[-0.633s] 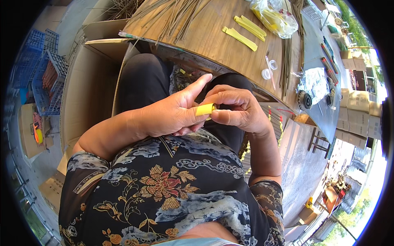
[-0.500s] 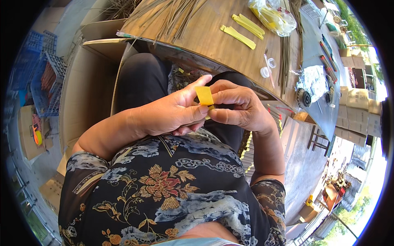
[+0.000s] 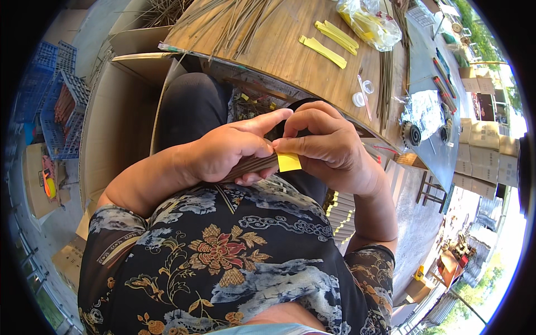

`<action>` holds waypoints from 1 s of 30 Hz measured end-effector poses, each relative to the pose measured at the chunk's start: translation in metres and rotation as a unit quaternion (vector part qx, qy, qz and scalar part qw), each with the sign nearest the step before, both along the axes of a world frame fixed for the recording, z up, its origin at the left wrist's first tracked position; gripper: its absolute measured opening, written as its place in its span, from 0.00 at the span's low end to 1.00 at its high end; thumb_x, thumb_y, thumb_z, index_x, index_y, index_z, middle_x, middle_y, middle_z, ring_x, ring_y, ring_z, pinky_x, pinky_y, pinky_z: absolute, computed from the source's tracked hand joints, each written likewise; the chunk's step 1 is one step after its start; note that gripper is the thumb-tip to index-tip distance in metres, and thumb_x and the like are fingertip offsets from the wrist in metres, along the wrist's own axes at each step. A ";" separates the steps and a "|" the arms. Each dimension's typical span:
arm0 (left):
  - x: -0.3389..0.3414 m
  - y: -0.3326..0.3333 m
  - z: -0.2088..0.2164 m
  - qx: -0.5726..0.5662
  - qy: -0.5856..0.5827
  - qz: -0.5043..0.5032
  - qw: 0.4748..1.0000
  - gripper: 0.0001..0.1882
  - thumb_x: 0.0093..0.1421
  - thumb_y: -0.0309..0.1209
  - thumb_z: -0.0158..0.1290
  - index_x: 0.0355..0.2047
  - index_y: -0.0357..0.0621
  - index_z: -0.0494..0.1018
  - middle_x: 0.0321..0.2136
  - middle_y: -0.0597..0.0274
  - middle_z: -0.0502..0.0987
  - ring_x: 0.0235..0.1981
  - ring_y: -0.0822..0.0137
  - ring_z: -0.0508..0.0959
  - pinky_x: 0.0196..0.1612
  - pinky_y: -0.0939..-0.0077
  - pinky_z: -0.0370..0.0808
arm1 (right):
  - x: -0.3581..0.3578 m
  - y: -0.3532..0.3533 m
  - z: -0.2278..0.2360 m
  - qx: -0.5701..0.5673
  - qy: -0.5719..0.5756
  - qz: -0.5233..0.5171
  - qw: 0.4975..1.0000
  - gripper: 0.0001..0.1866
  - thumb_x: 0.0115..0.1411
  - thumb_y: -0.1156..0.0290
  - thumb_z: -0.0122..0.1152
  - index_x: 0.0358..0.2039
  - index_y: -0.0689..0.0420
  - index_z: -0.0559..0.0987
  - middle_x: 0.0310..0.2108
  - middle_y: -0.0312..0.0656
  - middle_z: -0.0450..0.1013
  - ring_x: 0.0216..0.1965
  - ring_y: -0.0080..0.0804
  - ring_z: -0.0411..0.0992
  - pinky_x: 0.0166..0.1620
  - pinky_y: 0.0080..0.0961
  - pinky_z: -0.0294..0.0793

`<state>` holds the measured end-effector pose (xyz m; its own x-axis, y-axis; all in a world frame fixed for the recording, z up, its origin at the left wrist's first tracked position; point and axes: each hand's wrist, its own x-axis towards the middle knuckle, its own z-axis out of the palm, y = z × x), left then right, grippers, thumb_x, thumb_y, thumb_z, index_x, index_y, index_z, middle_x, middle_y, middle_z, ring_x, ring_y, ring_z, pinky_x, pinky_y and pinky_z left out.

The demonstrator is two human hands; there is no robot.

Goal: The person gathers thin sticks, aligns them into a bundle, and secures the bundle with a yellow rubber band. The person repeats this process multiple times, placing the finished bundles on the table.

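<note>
My left hand (image 3: 234, 149) grips a bundle of thin brown sticks (image 3: 251, 166) held over my lap. My right hand (image 3: 329, 146) pinches a small yellow paper strip (image 3: 288, 162) against the end of that bundle, fingers curled around it. Both hands meet in front of my patterned dark blouse, just below the wooden table's edge.
The wooden table (image 3: 285, 50) ahead carries loose thin sticks (image 3: 234, 19), yellow paper strips (image 3: 329, 42), a clear bag with yellow contents (image 3: 368, 19) and small white tape rings (image 3: 362, 94). An open cardboard box (image 3: 120, 120) stands at my left; blue crates (image 3: 53, 95) lie further left.
The yellow strip has turned down around the bundle's end, and my right hand has closed more tightly over it. Both hands have stayed in about the same place.
</note>
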<state>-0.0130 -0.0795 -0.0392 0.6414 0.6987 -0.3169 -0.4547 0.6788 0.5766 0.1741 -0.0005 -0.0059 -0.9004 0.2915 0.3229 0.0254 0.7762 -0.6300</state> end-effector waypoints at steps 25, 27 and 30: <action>-0.006 0.002 0.015 0.051 0.013 0.019 0.998 0.30 0.59 0.40 0.48 0.55 0.39 0.52 0.20 0.68 0.66 0.16 0.81 0.64 0.14 0.91 0.59 | -0.006 0.003 0.013 0.259 0.134 0.071 0.954 0.12 0.36 0.69 0.60 0.26 0.55 0.77 0.35 0.34 0.67 0.40 0.34 0.66 0.39 0.30 0.68; -0.011 -0.001 0.023 0.104 0.101 0.056 0.988 0.31 0.59 0.40 0.48 0.57 0.38 0.49 0.20 0.67 0.67 0.15 0.81 0.64 0.15 0.91 0.59 | -0.001 0.002 0.019 0.188 0.152 0.044 0.969 0.16 0.36 0.62 0.65 0.26 0.56 0.76 0.34 0.36 0.67 0.38 0.35 0.66 0.39 0.30 0.67; -0.016 -0.003 0.034 0.203 0.196 0.109 0.953 0.34 0.60 0.39 0.48 0.58 0.37 0.44 0.20 0.67 0.67 0.19 0.82 0.63 0.20 0.91 0.59 | 0.008 -0.008 0.013 -0.036 0.208 -0.091 0.973 0.24 0.35 0.54 0.70 0.27 0.58 0.74 0.32 0.41 0.68 0.35 0.36 0.67 0.39 0.28 0.66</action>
<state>-0.0294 -0.0828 -0.0056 0.3548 0.9179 -0.1780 -0.2557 0.2783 0.9258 0.1822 -0.0084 0.0067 -0.6271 0.4695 0.6215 -0.1106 0.7362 -0.6677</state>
